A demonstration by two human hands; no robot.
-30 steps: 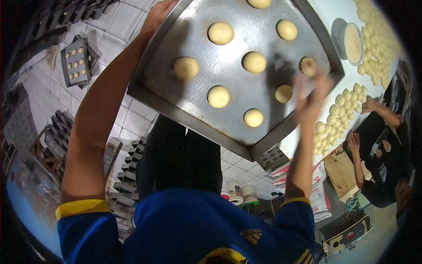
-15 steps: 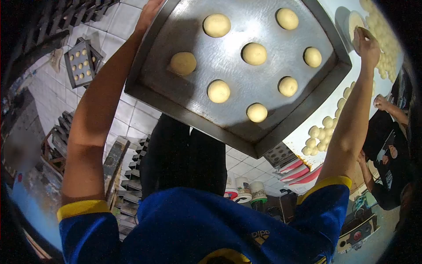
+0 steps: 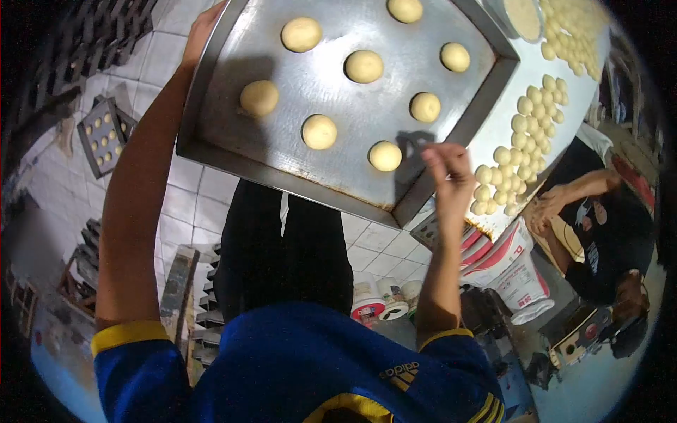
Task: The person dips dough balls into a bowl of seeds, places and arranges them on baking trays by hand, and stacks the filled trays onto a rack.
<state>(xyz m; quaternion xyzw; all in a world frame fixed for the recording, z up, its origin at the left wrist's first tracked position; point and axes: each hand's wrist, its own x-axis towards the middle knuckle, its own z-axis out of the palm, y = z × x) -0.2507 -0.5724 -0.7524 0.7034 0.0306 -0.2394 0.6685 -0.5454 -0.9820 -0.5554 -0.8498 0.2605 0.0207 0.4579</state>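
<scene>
A metal tray (image 3: 233, 148) with several round dough balls spaced apart on it lies in front of me. My left hand (image 3: 202, 34) is at the tray's far left edge, its fingers mostly hidden behind the rim. Over the tray's near right side is my right hand (image 3: 451, 167), its fingertips pinched together beside the nearest dough ball (image 3: 385, 156). Whether something small is between those fingertips cannot be made out. A bowl of pale crumbs or powder (image 3: 522, 18) stands just beyond the tray's right corner.
Many dough balls (image 3: 525, 130) lie on the white table (image 3: 486, 151) at right. A co-worker (image 3: 599, 218) is beyond it, hands together. Printed sacks (image 3: 518, 278) and buckets (image 3: 393, 296) stand below. Another tray (image 3: 102, 137) with dough balls is at far left.
My right hand has come back from the bowl to above the tray's near right side. The tray appears further left in view. The co-worker's hands have come together.
</scene>
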